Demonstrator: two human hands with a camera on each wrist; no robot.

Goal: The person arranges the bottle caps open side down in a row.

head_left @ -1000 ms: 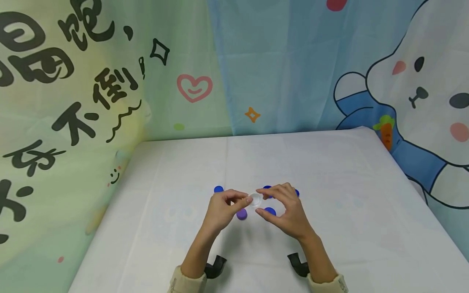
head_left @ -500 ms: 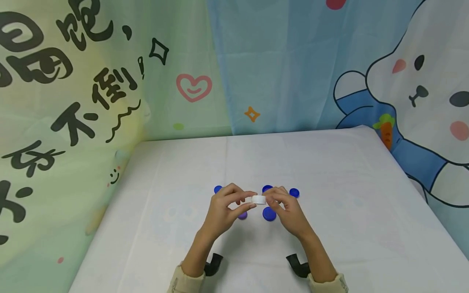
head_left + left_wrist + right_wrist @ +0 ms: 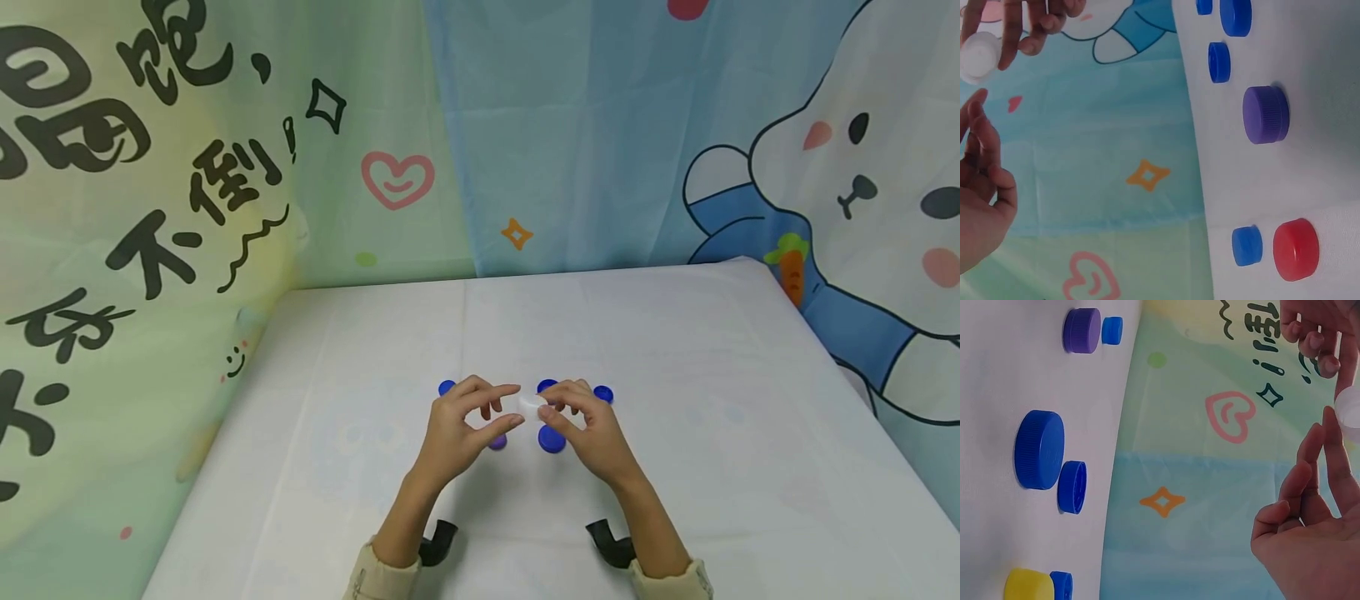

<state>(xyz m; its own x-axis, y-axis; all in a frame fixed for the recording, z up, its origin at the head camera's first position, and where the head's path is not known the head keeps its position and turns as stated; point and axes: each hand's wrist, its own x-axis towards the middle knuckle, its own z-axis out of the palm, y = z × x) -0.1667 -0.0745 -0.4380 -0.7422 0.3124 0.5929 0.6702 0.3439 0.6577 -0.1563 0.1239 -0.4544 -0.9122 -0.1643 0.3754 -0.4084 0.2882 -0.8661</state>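
A small white bottle cap (image 3: 529,405) is in the air above the table, pinched by my right hand (image 3: 596,437). In the right wrist view the cap (image 3: 1350,412) touches the right index finger, and part of it is cut off by the frame edge. My left hand (image 3: 455,432) is at the cap's left side, thumb and index finger spread, with a narrow gap from the cap (image 3: 979,57) in the left wrist view. Below the hands lie a purple cap (image 3: 1266,115), a large blue cap (image 3: 552,439), a red cap (image 3: 1296,250) and a yellow cap (image 3: 1029,586).
Smaller blue caps (image 3: 603,394) lie on the white table (image 3: 375,333), one of them (image 3: 447,387) by the left hand. A printed cloth (image 3: 555,150) hangs behind the table. Black curved pieces (image 3: 438,543) stick out at both wrists.
A second ago the left hand pinched the white cap with the right hand spread. The right hand then took hold of it, and the left fingers have come off. The cap has turned.
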